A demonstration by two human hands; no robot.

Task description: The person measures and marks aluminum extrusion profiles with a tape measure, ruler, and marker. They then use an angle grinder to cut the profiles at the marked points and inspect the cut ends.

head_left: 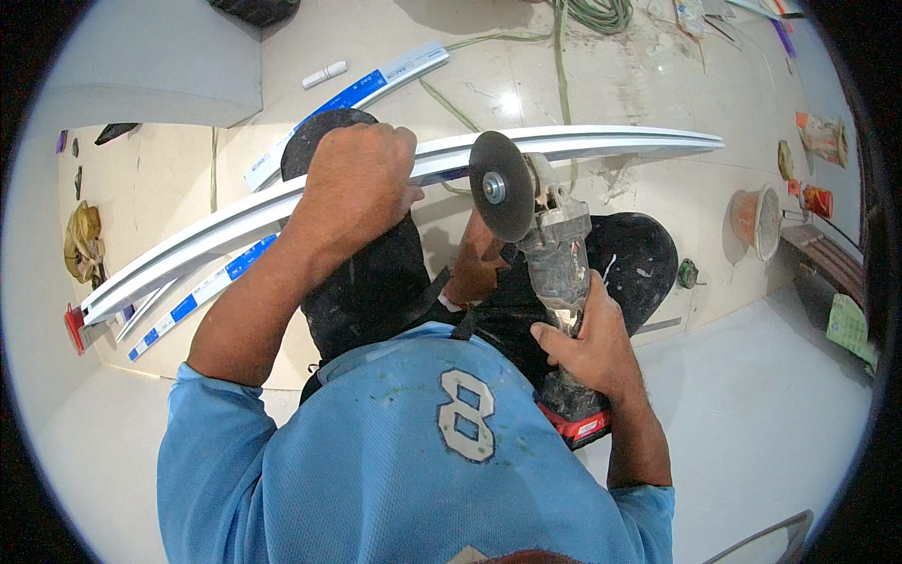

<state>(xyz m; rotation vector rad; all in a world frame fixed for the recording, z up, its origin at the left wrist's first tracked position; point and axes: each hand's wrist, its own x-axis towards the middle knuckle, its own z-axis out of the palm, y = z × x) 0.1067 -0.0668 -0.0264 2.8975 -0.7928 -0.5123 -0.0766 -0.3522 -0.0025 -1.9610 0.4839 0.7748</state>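
Tiled floor (658, 94) beneath. Long white strip (438, 158) stretches over it, left end near floor's left edge. Grinder (558, 258) in right hand (601, 340), fingers wrapped round body. Left hand (357, 179) closed over strip, left of disc (505, 209). Disc touching strip or not: cannot tell. Advisable: strip braced firmly, disc square, knuckles clear.

at one o'clock, a coil of green cable (601, 19) on pale tiles (648, 85). at eleven, a white tube (325, 75), with a dark object (256, 8) farther out. at nine, a crumpled yellow bag (85, 242) above something red (75, 329). toward three, a small green object (688, 274), an orange bucket (745, 226) and, just past three, a green sheet (848, 321).
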